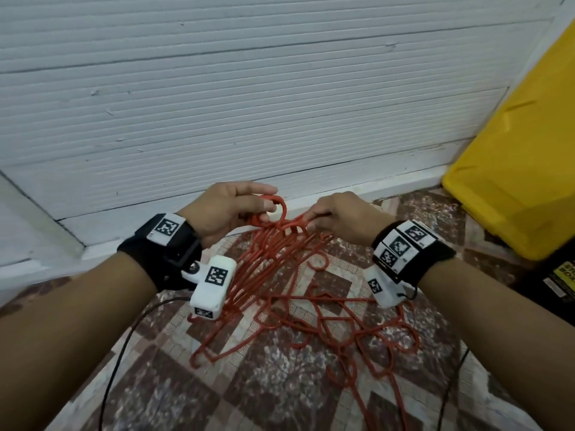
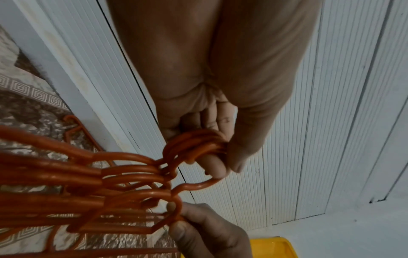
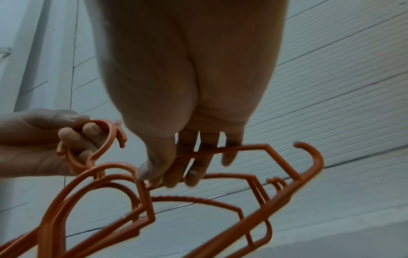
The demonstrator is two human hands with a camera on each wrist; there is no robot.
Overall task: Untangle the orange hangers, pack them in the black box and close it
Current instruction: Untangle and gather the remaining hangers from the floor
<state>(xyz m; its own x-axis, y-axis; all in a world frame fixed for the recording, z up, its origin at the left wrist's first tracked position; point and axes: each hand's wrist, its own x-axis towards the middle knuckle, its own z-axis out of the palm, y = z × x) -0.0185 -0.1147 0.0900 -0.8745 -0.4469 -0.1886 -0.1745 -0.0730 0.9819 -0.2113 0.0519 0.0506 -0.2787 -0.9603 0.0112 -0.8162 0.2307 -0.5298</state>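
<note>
Several orange hangers [image 1: 280, 244] hang in a bunch between my hands, above a tangled pile of more orange hangers [image 1: 329, 325] on the patterned floor. My left hand [image 1: 268, 204] grips the gathered hooks [image 2: 194, 145], with its fingers [image 2: 215, 165] curled through them. My right hand [image 1: 311, 221] pinches the upper bar of one hanger [image 3: 240, 148] just beside the hooks, thumb against fingers [image 3: 174, 176]. At the right edge stands the black box [image 1: 557, 290], mostly cut off, with its yellow lid [image 1: 510, 157] raised and leaning back.
A white ribbed wall [image 1: 249, 104] rises right behind the hands, with a white ledge [image 1: 37, 231] at the left. Thin black cables [image 1: 115, 362] run across the floor on both sides of the pile.
</note>
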